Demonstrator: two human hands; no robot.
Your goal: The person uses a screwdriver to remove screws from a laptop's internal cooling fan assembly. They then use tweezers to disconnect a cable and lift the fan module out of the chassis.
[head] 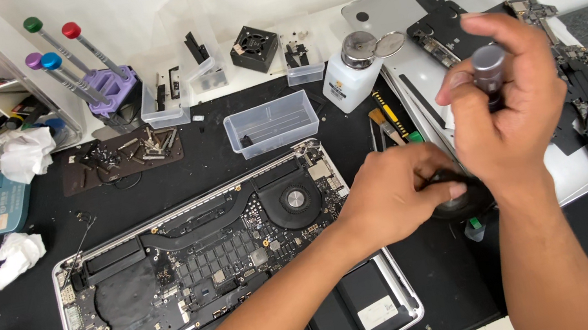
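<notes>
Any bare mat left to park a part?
Free: black mat between the brown screw tray and the opened silver laptop, and its front-right corner past the right hand. Crowded: back row of clear plastic bins.

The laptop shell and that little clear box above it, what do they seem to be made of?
The laptop shell looks like metal, probably aluminium: pale silver, matte, with thin crisp edges around the exposed boards. The clear box looks like plastic: see-through, slightly cloudy walls with soft glossy highlights and small dark parts visible inside. The mat under both seems a black, dull, non-reflective sheet, maybe rubber.
</notes>
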